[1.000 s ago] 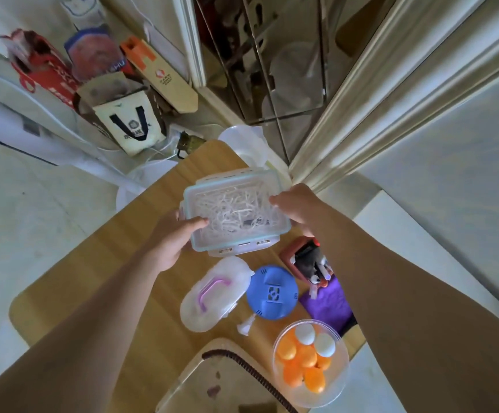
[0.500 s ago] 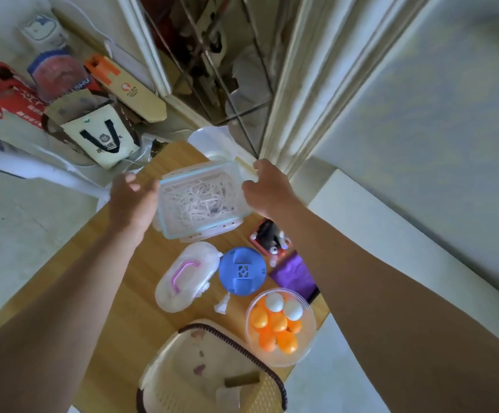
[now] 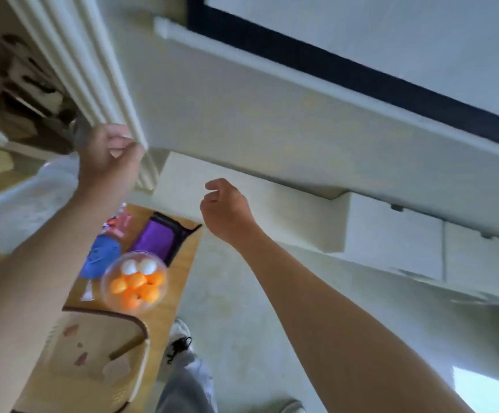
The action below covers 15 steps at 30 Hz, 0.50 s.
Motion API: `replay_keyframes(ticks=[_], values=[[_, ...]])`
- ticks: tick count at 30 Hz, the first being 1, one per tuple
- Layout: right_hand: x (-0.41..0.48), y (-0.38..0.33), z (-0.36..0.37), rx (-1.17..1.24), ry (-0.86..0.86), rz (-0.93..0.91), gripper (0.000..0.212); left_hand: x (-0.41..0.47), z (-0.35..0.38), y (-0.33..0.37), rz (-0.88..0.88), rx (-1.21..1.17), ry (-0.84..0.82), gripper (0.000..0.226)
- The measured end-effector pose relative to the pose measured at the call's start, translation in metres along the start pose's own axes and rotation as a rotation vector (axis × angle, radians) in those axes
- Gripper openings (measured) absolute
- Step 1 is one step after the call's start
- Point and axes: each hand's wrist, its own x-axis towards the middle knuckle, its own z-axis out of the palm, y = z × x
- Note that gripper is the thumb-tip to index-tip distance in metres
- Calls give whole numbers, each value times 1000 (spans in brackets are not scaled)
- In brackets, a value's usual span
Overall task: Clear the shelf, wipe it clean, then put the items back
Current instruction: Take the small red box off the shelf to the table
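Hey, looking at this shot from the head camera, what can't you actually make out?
- Head view, blue item: mostly covered by the left forearm.
- Red item beside it: motion-blurred, partly behind the same forearm.
- Basket: cut by the bottom edge; contents blurred.
- Left hand: curled, blurred; whether it holds anything is unclear.
- Clutter top left: smeared beyond recognition.

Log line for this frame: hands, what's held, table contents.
left hand: raised, empty | right hand: raised, empty | table: ball tub, purple pouch, blue disc, basket
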Motion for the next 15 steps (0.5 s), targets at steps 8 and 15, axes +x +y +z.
replay_keyframes(ticks=[8, 15], values=[[-125, 150, -168, 72, 213, 18, 38, -185, 163, 43, 81, 76, -235, 11], [-193, 283, -283, 111, 392, 158, 35, -333, 286, 65, 136, 141, -526, 23]])
